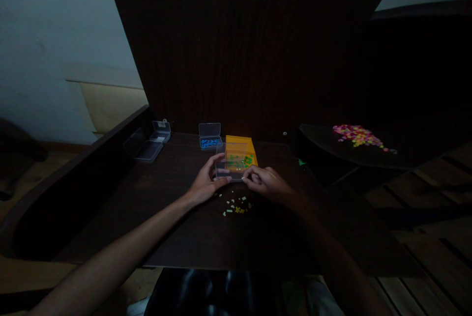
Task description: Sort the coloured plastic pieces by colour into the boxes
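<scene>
My left hand is closed around the left side of a clear plastic box, which has its lid raised. At the box's right front corner is my right hand, thumb and fingers pinched on a tiny white piece. Below both hands, small white pieces and a few yellow pieces lie scattered on the dark tabletop. Directly behind the clear box sits an orange-yellow box with green pieces in it, partly seen through the clear plastic.
Farther back, an open clear case holds blue pieces. Two more open clear cases, one larger and one smaller, stand at the left. A multicoloured pile covers part of the right-hand ledge. A dark panel rises behind.
</scene>
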